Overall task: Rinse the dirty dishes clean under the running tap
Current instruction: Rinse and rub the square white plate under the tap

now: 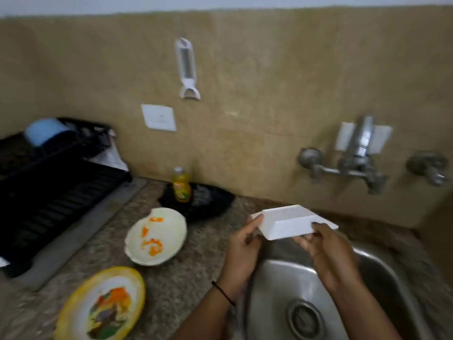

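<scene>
I hold a white square dish point(289, 223) upside down above the left edge of the steel sink point(274, 290). My left hand point(241, 244) grips its left end and my right hand point(323, 244) its right end. The wall tap point(360, 153) is up and to the right; I see no water coming from it. On the counter left of the sink lie a white plate with orange smears point(157, 235) and a yellow-rimmed plate with food scraps point(105, 305).
A black dish rack point(56, 182) with a blue cup point(44, 131) stands at the far left. A yellow soap bottle point(181, 185) sits on a black dish point(208, 202) by the wall. The sink drain point(306, 320) is below my hands.
</scene>
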